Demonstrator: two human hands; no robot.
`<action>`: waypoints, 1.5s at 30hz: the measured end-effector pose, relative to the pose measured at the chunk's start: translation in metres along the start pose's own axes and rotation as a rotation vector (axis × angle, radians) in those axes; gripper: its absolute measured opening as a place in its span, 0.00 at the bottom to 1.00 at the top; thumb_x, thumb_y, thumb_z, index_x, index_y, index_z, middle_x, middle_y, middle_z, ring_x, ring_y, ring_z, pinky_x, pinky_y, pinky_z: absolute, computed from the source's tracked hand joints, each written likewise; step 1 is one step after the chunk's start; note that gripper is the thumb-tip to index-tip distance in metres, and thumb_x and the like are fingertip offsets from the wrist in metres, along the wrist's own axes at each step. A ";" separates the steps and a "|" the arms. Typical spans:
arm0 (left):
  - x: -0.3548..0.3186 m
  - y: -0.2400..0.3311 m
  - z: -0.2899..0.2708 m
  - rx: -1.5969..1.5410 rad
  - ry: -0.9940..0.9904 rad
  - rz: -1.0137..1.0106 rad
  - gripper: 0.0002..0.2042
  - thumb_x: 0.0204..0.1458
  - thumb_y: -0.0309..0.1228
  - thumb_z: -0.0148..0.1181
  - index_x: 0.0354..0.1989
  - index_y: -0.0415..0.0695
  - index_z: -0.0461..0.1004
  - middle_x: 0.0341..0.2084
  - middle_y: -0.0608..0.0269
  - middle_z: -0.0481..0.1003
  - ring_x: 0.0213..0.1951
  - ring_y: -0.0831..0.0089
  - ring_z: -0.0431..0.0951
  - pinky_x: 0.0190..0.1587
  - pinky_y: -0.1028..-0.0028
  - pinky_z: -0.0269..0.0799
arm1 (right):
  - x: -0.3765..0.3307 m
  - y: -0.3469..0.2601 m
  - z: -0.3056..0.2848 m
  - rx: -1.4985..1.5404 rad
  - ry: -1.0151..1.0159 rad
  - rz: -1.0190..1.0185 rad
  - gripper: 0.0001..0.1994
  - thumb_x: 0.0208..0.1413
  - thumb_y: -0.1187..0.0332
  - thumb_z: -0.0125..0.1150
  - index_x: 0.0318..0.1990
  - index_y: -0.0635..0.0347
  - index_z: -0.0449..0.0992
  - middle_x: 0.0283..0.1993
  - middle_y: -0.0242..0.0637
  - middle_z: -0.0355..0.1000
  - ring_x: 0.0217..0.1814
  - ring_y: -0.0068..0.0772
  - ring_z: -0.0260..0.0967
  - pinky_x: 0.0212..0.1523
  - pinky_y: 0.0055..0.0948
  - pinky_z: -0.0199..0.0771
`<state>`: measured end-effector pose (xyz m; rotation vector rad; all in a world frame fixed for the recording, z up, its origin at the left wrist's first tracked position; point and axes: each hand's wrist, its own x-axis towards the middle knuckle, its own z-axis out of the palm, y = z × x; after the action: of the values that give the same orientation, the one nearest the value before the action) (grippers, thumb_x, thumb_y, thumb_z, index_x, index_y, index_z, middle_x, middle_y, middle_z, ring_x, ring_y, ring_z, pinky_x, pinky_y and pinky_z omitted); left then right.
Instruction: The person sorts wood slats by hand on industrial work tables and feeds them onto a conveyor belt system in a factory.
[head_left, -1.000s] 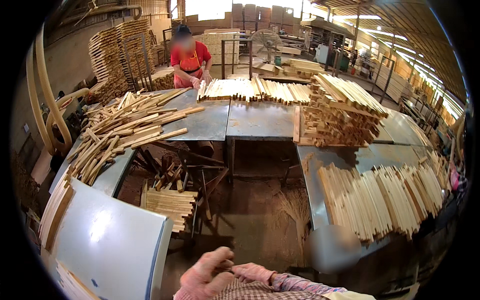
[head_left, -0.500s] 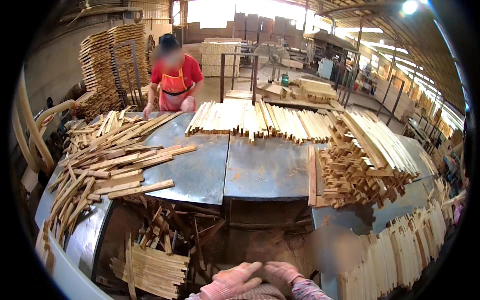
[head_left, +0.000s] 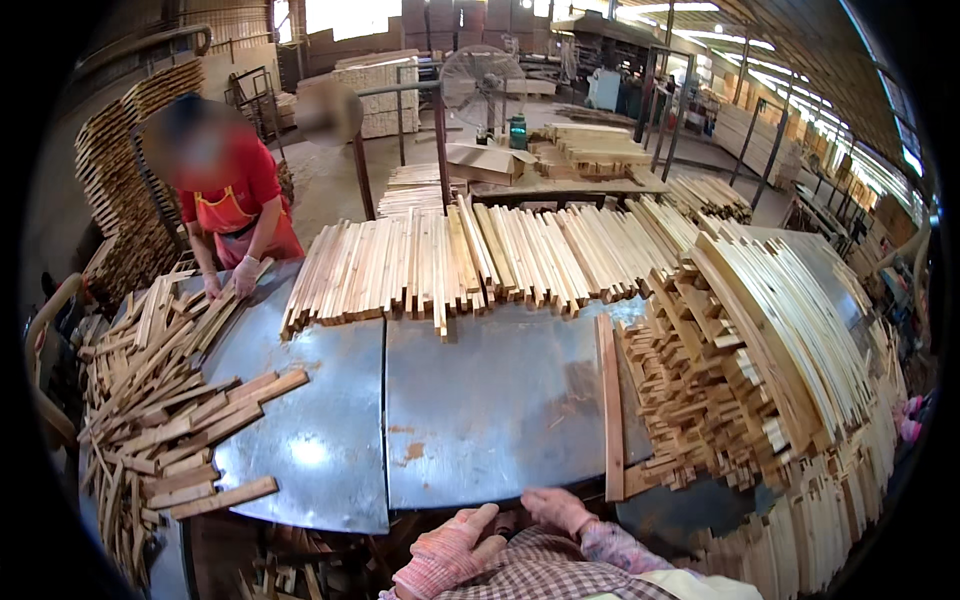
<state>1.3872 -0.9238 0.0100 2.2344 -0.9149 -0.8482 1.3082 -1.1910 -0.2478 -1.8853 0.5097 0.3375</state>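
The view has moved closer: both gloved hands, left [head_left: 447, 555] and right [head_left: 556, 510], now rest empty-fingered at the table [head_left: 470, 410] edge, lower centre, near a single slat [head_left: 610, 405].

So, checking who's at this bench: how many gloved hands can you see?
4: the wearer's left hand and right hand at the near table edge; a co-worker's two gloved hands on the far-left sticks.

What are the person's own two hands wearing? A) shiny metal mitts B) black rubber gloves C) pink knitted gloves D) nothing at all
C: the left hand and the right hand both show pink knitted gloves, at the near edge of the grey metal table.
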 end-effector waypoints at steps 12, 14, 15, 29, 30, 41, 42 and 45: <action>0.192 -0.089 -0.098 -0.303 0.251 -0.425 0.32 0.57 0.53 0.59 0.68 0.50 0.67 0.61 0.57 0.72 0.51 0.62 0.79 0.57 0.65 0.72 | 0.371 -0.217 -0.204 -0.348 0.398 0.015 0.37 0.62 0.43 0.54 0.74 0.48 0.58 0.72 0.45 0.65 0.72 0.46 0.63 0.70 0.41 0.62; 0.250 -0.110 -0.126 -0.151 0.288 -0.357 0.33 0.57 0.53 0.58 0.68 0.49 0.66 0.63 0.58 0.70 0.52 0.60 0.79 0.57 0.64 0.72 | 0.411 -0.236 -0.220 -0.463 0.473 -0.104 0.38 0.61 0.41 0.55 0.75 0.47 0.58 0.73 0.45 0.62 0.73 0.46 0.61 0.72 0.41 0.61; 0.281 -0.119 -0.141 -0.071 0.313 -0.328 0.33 0.57 0.53 0.58 0.68 0.49 0.66 0.64 0.58 0.70 0.53 0.60 0.79 0.57 0.64 0.72 | 0.421 -0.261 -0.225 -0.537 0.443 -0.011 0.38 0.62 0.41 0.52 0.74 0.52 0.59 0.72 0.49 0.63 0.73 0.50 0.61 0.71 0.42 0.62; 0.673 -0.172 -0.186 0.236 0.570 -0.178 0.31 0.52 0.38 0.62 0.64 0.44 0.62 0.64 0.52 0.65 0.70 0.47 0.56 0.72 0.50 0.50 | 0.589 -0.270 -0.228 -0.585 0.496 0.089 0.39 0.59 0.43 0.59 0.76 0.39 0.54 0.72 0.50 0.61 0.71 0.53 0.62 0.66 0.44 0.69; 0.675 -0.172 -0.187 0.243 0.562 -0.211 0.31 0.50 0.36 0.63 0.64 0.46 0.62 0.64 0.53 0.65 0.70 0.47 0.56 0.71 0.51 0.53 | 0.591 -0.278 -0.222 -0.479 0.515 0.014 0.38 0.59 0.50 0.62 0.75 0.44 0.56 0.71 0.50 0.62 0.72 0.52 0.62 0.66 0.42 0.68; 0.660 -0.201 -0.213 -1.216 0.466 0.043 0.44 0.54 0.22 0.54 0.78 0.42 0.38 0.70 0.43 0.61 0.69 0.53 0.65 0.67 0.65 0.64 | 0.616 -0.285 -0.228 -0.194 0.479 -0.238 0.33 0.65 0.54 0.57 0.74 0.56 0.60 0.63 0.50 0.72 0.66 0.45 0.70 0.62 0.35 0.71; 0.668 -0.214 -0.204 -1.511 0.506 0.134 0.44 0.55 0.21 0.53 0.78 0.39 0.35 0.70 0.41 0.60 0.70 0.53 0.64 0.69 0.66 0.62 | 0.624 -0.280 -0.237 -0.113 0.463 -0.201 0.33 0.65 0.53 0.57 0.73 0.56 0.60 0.63 0.51 0.73 0.65 0.45 0.71 0.61 0.36 0.72; 0.680 -0.235 -0.189 -1.661 0.419 0.247 0.42 0.60 0.22 0.51 0.77 0.36 0.31 0.71 0.40 0.57 0.70 0.56 0.62 0.70 0.67 0.59 | 0.652 -0.273 -0.257 -0.055 0.444 -0.121 0.35 0.63 0.48 0.58 0.72 0.56 0.62 0.63 0.53 0.72 0.66 0.49 0.70 0.61 0.38 0.72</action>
<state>2.0005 -1.2463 -0.2616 0.7336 -0.0579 -0.5613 2.0068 -1.4679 -0.2355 -2.0405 0.6809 -0.1558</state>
